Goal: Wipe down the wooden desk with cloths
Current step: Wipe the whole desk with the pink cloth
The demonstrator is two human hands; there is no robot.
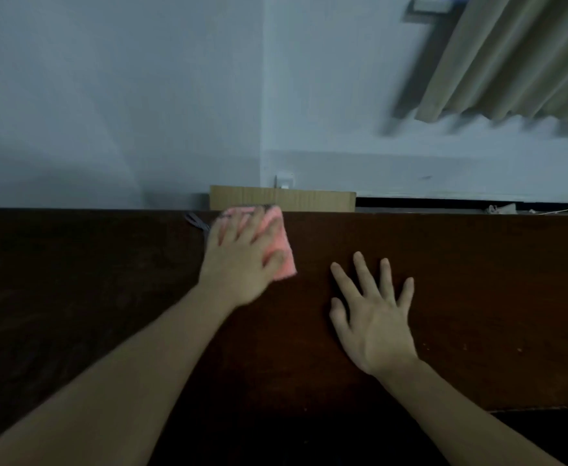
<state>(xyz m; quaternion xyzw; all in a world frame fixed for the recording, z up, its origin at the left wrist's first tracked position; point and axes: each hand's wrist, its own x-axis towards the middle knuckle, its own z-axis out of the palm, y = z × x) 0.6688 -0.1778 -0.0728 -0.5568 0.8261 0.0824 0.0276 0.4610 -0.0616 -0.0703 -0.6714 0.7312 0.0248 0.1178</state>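
Wiping is under way: the left hand (242,257) presses a pink cloth (277,243) flat at the tabletop's (477,280) far edge, the right hand (375,317) resting spread, empty. Next, probably sweep toward unwiped wood.

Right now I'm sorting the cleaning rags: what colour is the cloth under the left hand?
Pink, seen in the head view: the cloth lies under the left hand.

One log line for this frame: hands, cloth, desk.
left hand: pressing pink cloth flat near far edge | right hand: fingers spread, empty, over dark wooden desk | phase: wiping
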